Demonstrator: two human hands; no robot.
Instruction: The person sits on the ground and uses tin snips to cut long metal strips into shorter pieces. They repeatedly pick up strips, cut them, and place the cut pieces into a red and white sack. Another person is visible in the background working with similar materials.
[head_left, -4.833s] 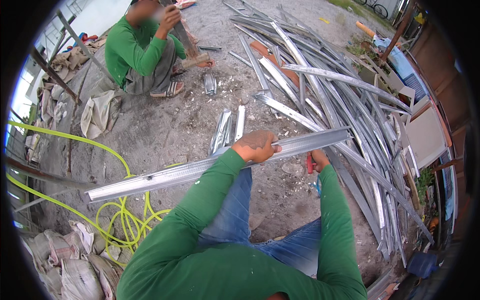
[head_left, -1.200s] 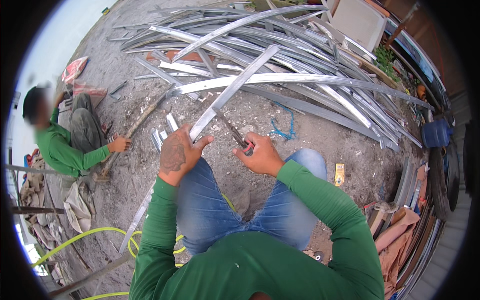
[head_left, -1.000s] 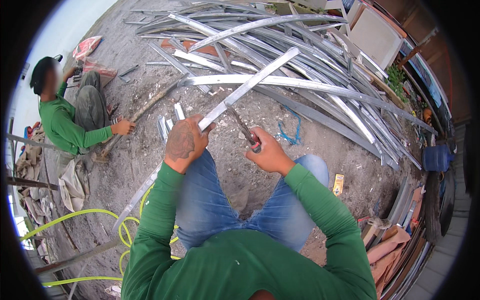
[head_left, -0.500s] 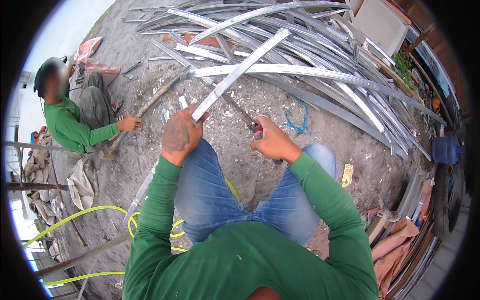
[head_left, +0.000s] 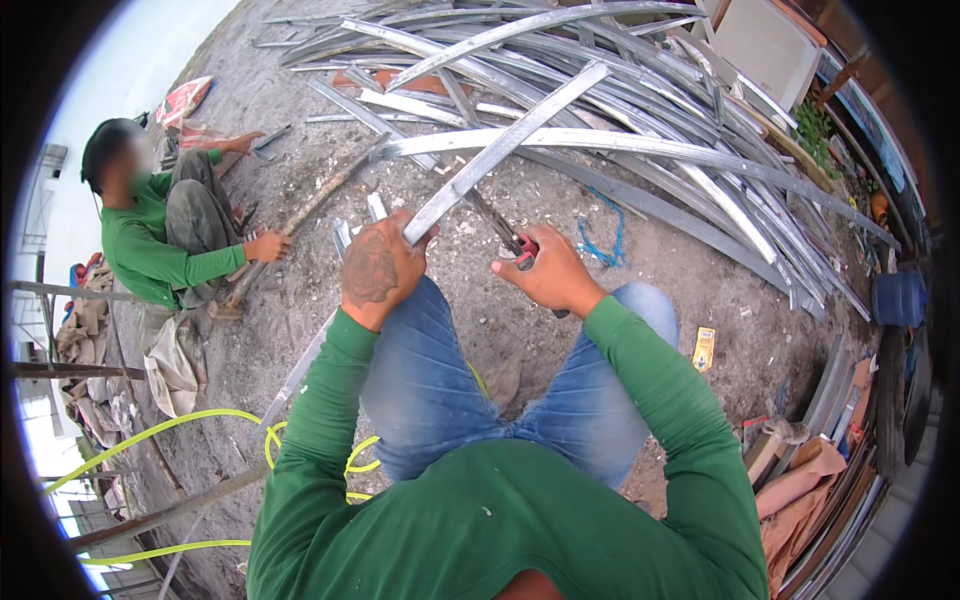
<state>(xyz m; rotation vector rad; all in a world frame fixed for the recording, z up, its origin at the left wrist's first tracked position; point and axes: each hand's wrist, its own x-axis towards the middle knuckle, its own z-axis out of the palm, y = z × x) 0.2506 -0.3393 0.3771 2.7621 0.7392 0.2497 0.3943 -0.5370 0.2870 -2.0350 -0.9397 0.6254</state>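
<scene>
My left hand (head_left: pixel 382 262) grips a long silver metal channel (head_left: pixel 505 145) slanting from lower left up to the right, with its lower end beyond my wrist at the left. In my right hand (head_left: pixel 545 268) are dark metal snips (head_left: pixel 492 222) with red-marked handles, their tip at the channel's right edge, a little above my left hand. I sit with my jean-clad knees apart beneath both hands. A few short channel pieces (head_left: pixel 376 206) lie on the ground just beyond my left hand.
A co-worker (head_left: pixel 160 240) in green squats at left, one hand on a wooden pole (head_left: pixel 310 210). A heap of metal channels (head_left: pixel 680 150) spreads ahead. Yellow hose (head_left: pixel 150 425) and sacks (head_left: pixel 175 365) lie left. A blue jug (head_left: pixel 898 298) and stacked scrap (head_left: pixel 800 470) line the right.
Since the oldest frame, my view has turned, the channel has swung steeper and the snips have risen to its edge. In the last half second, the co-worker's far hand has reached forward.
</scene>
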